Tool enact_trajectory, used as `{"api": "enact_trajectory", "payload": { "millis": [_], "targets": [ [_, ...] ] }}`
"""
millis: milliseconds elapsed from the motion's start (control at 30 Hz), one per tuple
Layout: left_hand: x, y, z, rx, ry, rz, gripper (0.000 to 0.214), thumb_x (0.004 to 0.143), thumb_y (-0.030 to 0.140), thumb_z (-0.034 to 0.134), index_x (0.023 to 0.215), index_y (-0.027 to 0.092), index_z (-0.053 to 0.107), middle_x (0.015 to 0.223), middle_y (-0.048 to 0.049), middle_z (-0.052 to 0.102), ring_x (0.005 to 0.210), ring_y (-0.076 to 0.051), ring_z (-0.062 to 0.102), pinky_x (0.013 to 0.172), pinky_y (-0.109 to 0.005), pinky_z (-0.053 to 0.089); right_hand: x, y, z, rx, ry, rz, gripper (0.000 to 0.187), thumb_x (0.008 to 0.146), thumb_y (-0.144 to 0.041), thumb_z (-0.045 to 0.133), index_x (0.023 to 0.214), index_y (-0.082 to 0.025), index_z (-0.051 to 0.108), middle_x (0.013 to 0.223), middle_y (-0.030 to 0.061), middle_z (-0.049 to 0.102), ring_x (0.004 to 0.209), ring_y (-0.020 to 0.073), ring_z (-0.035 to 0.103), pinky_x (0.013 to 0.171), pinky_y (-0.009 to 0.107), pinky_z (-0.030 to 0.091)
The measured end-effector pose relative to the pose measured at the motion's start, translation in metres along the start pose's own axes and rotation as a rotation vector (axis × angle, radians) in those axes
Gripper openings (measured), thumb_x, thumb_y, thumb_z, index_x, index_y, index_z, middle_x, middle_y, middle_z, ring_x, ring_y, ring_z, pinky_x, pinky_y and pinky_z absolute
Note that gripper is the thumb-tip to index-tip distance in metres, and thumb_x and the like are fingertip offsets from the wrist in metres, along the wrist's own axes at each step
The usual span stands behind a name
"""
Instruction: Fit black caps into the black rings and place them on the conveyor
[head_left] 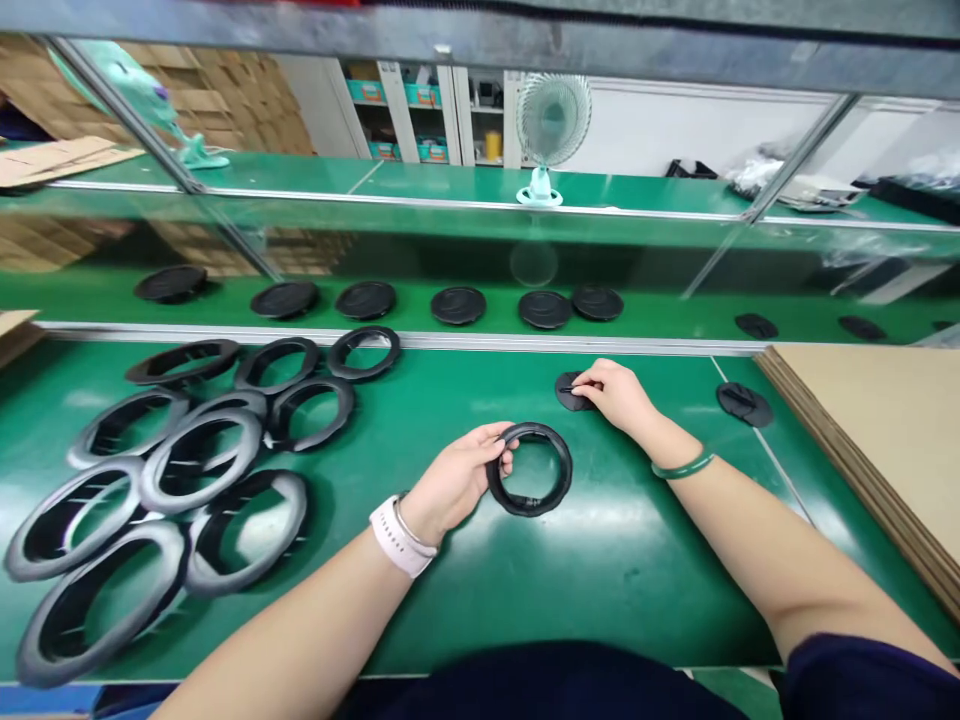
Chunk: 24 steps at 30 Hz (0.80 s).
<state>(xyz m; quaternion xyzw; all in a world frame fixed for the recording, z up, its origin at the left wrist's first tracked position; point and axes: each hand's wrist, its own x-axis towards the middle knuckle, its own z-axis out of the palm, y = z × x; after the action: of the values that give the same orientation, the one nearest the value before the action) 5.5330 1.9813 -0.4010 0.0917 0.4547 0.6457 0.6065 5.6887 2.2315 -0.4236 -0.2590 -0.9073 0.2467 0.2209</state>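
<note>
My left hand (474, 468) grips a black plastic ring (561, 480) by its left edge, thumb on top and fingers beneath, above the green table. Farther off to the right, my right hand (611, 392) pinches the raised bar on a flat black disc (564, 390) at the table's far part. A similar black disc (744, 404) lies on the table to the right of that hand. At the left, several larger black rings (244, 455) lie close together, some overlapping.
Several round black parts (458, 305) sit on the green strip (502, 335) behind a metal rail. Stacked cardboard sheets (877, 420) lie at the right. Beyond the clear panel, a small fan (553, 120) stands on a green shelf. Metal posts and a beam frame the bench.
</note>
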Motion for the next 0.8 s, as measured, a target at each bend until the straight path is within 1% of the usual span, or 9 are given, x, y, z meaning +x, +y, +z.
{"api": "enact_trajectory", "payload": {
  "millis": [167, 233, 300, 400, 467, 567, 667, 733, 800],
  "targets": [
    [0.000, 0.001, 0.004, -0.010, 0.012, -0.044, 0.039, 0.080, 0.008, 0.070, 0.118, 0.009, 0.066, 0.093, -0.0073, 0.064, 0.071, -0.011, 0.060, 0.071, -0.026, 0.053, -0.001, 0.002, 0.004, -0.006, 0.004, -0.034, 0.012, 0.082, -0.011, 0.076, 0.088, -0.021, 0.079, 0.082, 0.0035, 0.063, 0.079, 0.0194, 0.059, 0.077, 0.033, 0.051],
    [-0.002, 0.004, 0.006, 0.026, 0.004, -0.056, 0.034, 0.079, 0.010, 0.070, 0.113, 0.010, 0.067, 0.088, -0.0054, 0.064, 0.070, -0.012, 0.061, 0.070, -0.026, 0.054, -0.001, 0.001, 0.005, -0.013, 0.000, -0.034, 0.013, 0.082, -0.011, 0.076, 0.089, -0.021, 0.079, 0.084, 0.0038, 0.064, 0.081, 0.0197, 0.060, 0.079, 0.034, 0.052],
    [-0.004, 0.007, 0.006, 0.092, -0.004, -0.090, 0.022, 0.083, 0.024, 0.070, 0.100, 0.010, 0.069, 0.078, -0.0038, 0.062, 0.066, -0.015, 0.062, 0.064, -0.028, 0.054, -0.001, 0.000, 0.005, -0.017, -0.005, -0.044, 0.012, 0.083, -0.011, 0.076, 0.089, -0.021, 0.080, 0.085, 0.0042, 0.064, 0.083, 0.0199, 0.061, 0.079, 0.034, 0.053],
    [-0.009, 0.008, 0.004, 0.257, -0.033, -0.192, 0.044, 0.090, 0.051, 0.059, 0.074, 0.011, 0.067, 0.057, -0.0021, 0.055, 0.054, -0.017, 0.061, 0.054, -0.029, 0.050, -0.001, -0.001, 0.004, -0.020, -0.005, -0.074, 0.010, 0.084, -0.011, 0.074, 0.087, -0.019, 0.079, 0.086, 0.0049, 0.065, 0.084, 0.0201, 0.062, 0.080, 0.034, 0.053],
    [-0.010, 0.007, 0.004, 0.319, -0.059, -0.205, 0.045, 0.089, 0.051, 0.061, 0.070, 0.011, 0.066, 0.049, -0.0010, 0.051, 0.051, -0.016, 0.059, 0.053, -0.026, 0.047, -0.001, -0.002, 0.004, -0.025, 0.001, -0.089, 0.010, 0.084, -0.010, 0.075, 0.086, -0.018, 0.079, 0.085, 0.0048, 0.066, 0.083, 0.0196, 0.062, 0.080, 0.034, 0.053],
    [-0.010, 0.006, 0.006, 0.177, -0.047, -0.051, 0.025, 0.085, 0.035, 0.070, 0.094, 0.011, 0.071, 0.062, -0.0028, 0.063, 0.068, -0.017, 0.066, 0.071, -0.028, 0.054, -0.001, -0.002, 0.005, -0.050, 0.012, -0.110, 0.010, 0.084, -0.009, 0.075, 0.084, -0.018, 0.079, 0.085, 0.0045, 0.066, 0.083, 0.0192, 0.062, 0.080, 0.033, 0.052],
    [-0.009, 0.006, 0.009, 0.052, -0.037, 0.129, 0.034, 0.083, 0.025, 0.071, 0.115, 0.014, 0.067, 0.094, -0.0074, 0.073, 0.103, -0.022, 0.068, 0.103, -0.037, 0.048, -0.001, -0.003, 0.006, -0.094, 0.020, -0.097, 0.010, 0.084, -0.009, 0.076, 0.082, -0.018, 0.078, 0.083, 0.0046, 0.066, 0.083, 0.0195, 0.062, 0.079, 0.033, 0.050],
    [-0.009, 0.006, 0.009, 0.077, -0.055, 0.112, 0.043, 0.079, 0.016, 0.072, 0.121, 0.015, 0.064, 0.105, -0.0086, 0.074, 0.113, -0.024, 0.065, 0.110, -0.041, 0.042, -0.001, -0.002, 0.006, -0.117, 0.025, -0.070, 0.008, 0.083, -0.010, 0.077, 0.083, -0.018, 0.078, 0.082, 0.0046, 0.065, 0.082, 0.0196, 0.061, 0.077, 0.032, 0.049],
    [-0.010, 0.005, 0.008, 0.086, -0.071, 0.031, 0.044, 0.078, 0.016, 0.070, 0.122, 0.014, 0.062, 0.101, -0.0102, 0.075, 0.113, -0.028, 0.066, 0.110, -0.046, 0.042, -0.001, -0.001, 0.004, -0.136, 0.030, -0.040, 0.008, 0.083, -0.010, 0.077, 0.083, -0.018, 0.078, 0.081, 0.0045, 0.065, 0.081, 0.0194, 0.060, 0.075, 0.032, 0.047]
  ]
}}
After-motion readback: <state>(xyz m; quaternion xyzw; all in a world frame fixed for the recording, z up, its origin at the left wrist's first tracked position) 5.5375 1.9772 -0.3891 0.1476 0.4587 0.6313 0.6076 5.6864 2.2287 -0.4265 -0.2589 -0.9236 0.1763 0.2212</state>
